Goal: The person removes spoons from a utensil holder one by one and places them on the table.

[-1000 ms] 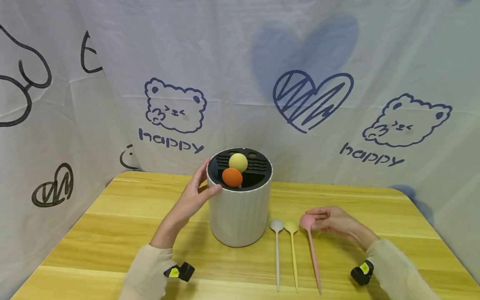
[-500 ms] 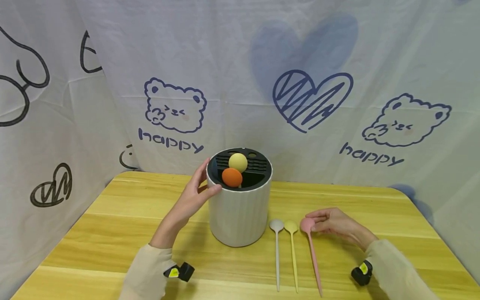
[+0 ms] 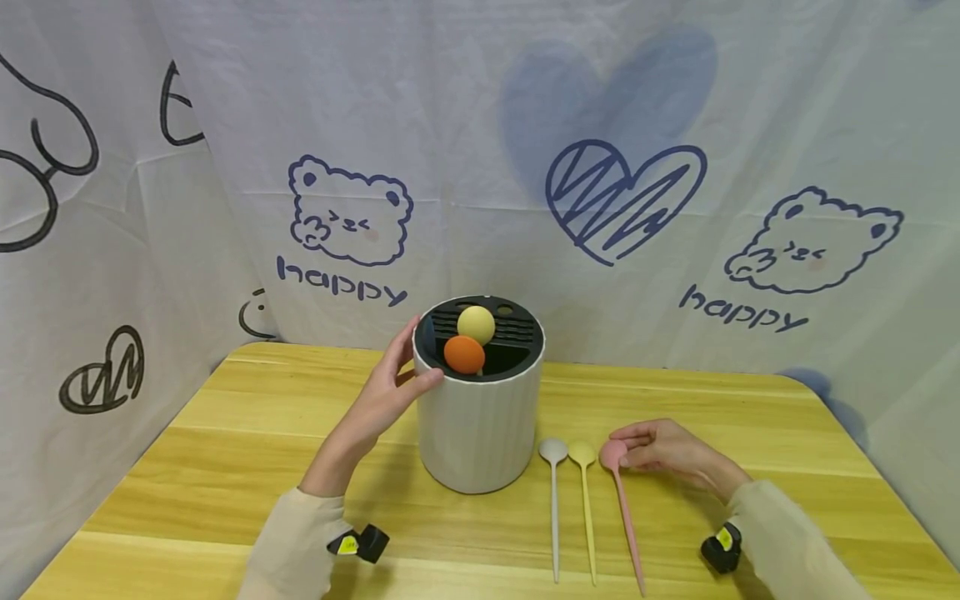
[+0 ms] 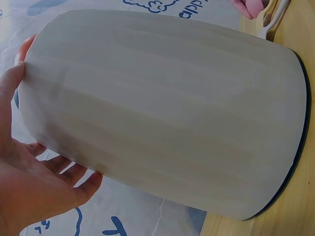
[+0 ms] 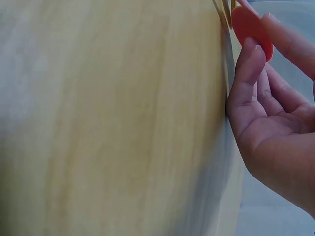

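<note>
My left hand (image 3: 378, 404) grips a ribbed white utensil holder (image 3: 480, 437), thumb at the front of its rim and the other fingers spread along its left side. In the left wrist view the holder (image 4: 162, 113) fills most of the picture. Its black slotted top (image 3: 517, 329) bears a round yellow piece (image 3: 476, 326) and an orange one (image 3: 464, 356). To the right, my right hand (image 3: 675, 454) pinches a pink spoon (image 3: 612, 454) by its bowl between thumb and fingers. The spoon's handle points toward me, and its bowl (image 5: 252, 32) appears tilted in the right wrist view.
Between the holder and the pink spoon lie a grey spoon (image 3: 553, 451) and a yellow spoon (image 3: 582, 453), handles toward me. All stand on a wooden table (image 3: 247, 417). A white printed cloth (image 3: 480, 225) hangs behind its back edge.
My right hand has drawn slightly toward me and left, and the pink spoon's bowl has come a little closer with it. The left hand and the holder have not moved.
</note>
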A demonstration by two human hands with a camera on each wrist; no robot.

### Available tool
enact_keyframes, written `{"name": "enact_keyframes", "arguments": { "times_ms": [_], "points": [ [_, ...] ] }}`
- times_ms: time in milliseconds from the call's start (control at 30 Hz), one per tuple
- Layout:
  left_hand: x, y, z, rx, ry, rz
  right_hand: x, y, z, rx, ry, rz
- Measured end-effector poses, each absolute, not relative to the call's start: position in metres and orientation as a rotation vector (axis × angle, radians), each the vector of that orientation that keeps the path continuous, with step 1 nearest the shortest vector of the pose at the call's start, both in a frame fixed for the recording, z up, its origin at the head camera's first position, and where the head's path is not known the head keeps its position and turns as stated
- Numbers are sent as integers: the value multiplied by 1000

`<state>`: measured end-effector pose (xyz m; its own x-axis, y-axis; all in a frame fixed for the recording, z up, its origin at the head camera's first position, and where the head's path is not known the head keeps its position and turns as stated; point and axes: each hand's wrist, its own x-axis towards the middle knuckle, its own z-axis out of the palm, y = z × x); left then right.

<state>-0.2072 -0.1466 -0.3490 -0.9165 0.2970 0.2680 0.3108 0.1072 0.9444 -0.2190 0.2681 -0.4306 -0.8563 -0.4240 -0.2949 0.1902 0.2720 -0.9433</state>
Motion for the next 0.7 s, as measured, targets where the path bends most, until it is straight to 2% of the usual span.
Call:
{"name": "enact_keyframes", "arguments": {
  "times_ms": [700],
  "points": [
    [-208, -147, -350, -638, -2329, -1983, -219, 264, -430, -185, 2129, -1555]
  ]
}}
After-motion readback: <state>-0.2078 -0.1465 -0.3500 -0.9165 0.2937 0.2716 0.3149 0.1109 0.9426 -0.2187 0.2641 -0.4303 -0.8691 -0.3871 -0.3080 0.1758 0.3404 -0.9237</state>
